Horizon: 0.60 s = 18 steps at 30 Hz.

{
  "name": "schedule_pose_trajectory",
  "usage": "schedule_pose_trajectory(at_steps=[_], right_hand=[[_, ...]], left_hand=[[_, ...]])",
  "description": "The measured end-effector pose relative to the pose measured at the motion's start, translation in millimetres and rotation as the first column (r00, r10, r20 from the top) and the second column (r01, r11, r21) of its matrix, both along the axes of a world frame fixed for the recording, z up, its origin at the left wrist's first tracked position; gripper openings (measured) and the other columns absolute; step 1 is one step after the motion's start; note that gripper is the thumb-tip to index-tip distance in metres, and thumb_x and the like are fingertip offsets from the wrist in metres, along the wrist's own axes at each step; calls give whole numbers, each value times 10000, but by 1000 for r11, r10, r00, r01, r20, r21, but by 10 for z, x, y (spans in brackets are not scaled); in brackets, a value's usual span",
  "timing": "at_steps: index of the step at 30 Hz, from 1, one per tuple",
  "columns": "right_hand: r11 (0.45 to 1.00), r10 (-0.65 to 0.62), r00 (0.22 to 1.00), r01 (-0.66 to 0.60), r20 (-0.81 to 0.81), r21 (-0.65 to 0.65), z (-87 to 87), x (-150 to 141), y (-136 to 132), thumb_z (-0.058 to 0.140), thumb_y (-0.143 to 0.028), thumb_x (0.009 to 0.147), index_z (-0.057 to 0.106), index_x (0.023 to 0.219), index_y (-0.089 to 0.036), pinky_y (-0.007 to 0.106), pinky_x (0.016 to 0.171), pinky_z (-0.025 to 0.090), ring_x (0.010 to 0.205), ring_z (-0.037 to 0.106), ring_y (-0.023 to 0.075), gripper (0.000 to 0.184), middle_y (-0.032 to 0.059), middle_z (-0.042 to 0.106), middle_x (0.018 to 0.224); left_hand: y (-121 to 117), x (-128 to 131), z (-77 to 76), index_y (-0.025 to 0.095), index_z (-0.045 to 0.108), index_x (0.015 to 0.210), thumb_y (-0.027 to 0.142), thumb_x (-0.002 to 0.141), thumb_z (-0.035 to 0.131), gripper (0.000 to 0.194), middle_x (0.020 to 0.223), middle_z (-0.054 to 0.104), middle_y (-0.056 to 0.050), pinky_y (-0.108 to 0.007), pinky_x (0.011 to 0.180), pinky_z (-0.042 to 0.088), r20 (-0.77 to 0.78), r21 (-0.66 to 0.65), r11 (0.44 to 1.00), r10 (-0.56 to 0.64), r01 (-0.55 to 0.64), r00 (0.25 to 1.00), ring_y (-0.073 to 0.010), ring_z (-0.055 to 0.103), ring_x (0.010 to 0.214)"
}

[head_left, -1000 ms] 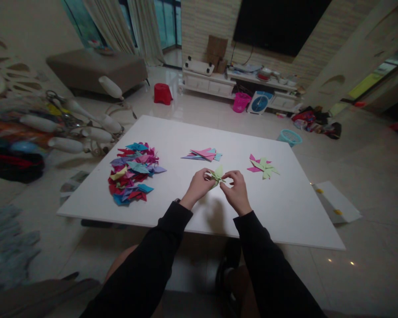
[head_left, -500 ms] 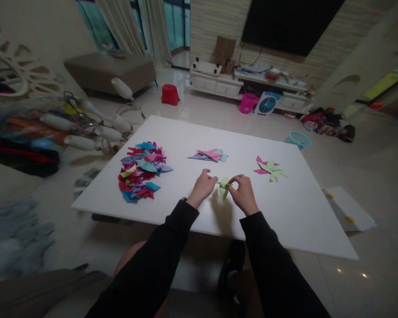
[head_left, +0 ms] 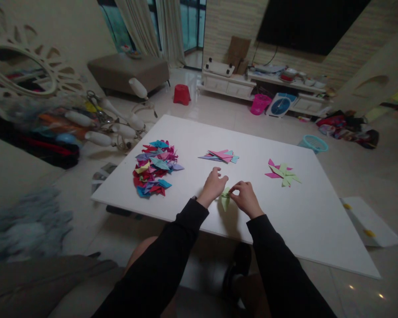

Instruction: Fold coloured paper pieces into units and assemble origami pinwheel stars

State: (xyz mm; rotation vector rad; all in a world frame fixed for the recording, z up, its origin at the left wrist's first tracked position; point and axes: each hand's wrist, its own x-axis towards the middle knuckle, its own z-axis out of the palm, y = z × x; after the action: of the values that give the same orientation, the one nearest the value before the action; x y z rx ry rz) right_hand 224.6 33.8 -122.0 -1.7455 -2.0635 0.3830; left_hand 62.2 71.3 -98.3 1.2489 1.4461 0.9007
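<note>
My right hand (head_left: pixel 246 198) pinches a light green folded paper piece (head_left: pixel 225 198) just above the white table (head_left: pixel 192 132). My left hand (head_left: pixel 215 186) hovers right beside it with fingers spread, holding nothing. A small stack of pink and blue folded pieces (head_left: pixel 219 155) lies just beyond my left hand. Further left sits a big heap of coloured folded papers (head_left: pixel 155 168). To the right lies a green and pink pinwheel (head_left: pixel 282 172).
Scissors and white-handled tools (head_left: pixel 109 121) lie on the floor left of the table. A white sheet (head_left: pixel 368 221) lies on the floor at right. A turquoise basket (head_left: pixel 313 143), red stool (head_left: pixel 181 94) and TV cabinet (head_left: pixel 239 84) stand behind.
My left hand has let go of the green piece and opened, shifting slightly up and away. The right hand keeps the piece. The camera view has drifted left.
</note>
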Motion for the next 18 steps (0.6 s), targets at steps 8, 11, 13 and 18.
schedule_pose_trajectory(at_steps=[8, 11, 13, 18], right_hand=[[998, 55, 998, -55, -2, -45, -17, -212, 40, 696, -234, 854, 795, 881, -234, 408, 904, 428, 996, 507, 278, 103, 92, 674, 946], [996, 60, 998, -58, 16, -64, 8, -257, 21, 694, -255, 857, 785, 977, -225, 412, 901, 438, 1031, 506, 293, 153, 101, 679, 985], [997, 55, 998, -54, 14, -62, 51, -258, 2, 690, -250, 849, 766, 1037, -216, 416, 905, 441, 1050, 504, 299, 205, 103, 680, 1009], [999, 23, 999, -24, -40, -24, 211, -214, -73, 667, -240, 847, 742, 1011, -197, 427, 949, 434, 1053, 498, 296, 186, 93, 678, 1016]], left_hand=[[77, -217, 1, 135, 491, 1281, 275, 837, 595, 477, 1342, 540, -215, -367, 1030, 391, -127, -2, 1000, 27, -27, 992, -281, 545, 1229], [174, -501, -66, 131, 508, 1254, 296, 823, 614, 474, 1373, 509, -220, -398, 1110, 317, -240, -12, 993, 108, -114, 965, -327, 453, 1332], [249, -730, -135, 131, 523, 1216, 296, 789, 645, 473, 1391, 486, -230, -417, 1139, 278, -251, -41, 978, 189, -205, 949, -352, 404, 1372], [354, -1180, -288, 208, 535, 1132, 316, 716, 684, 455, 1406, 465, -174, -445, 1079, 359, -66, -93, 917, 383, -388, 921, -355, 392, 1374]])
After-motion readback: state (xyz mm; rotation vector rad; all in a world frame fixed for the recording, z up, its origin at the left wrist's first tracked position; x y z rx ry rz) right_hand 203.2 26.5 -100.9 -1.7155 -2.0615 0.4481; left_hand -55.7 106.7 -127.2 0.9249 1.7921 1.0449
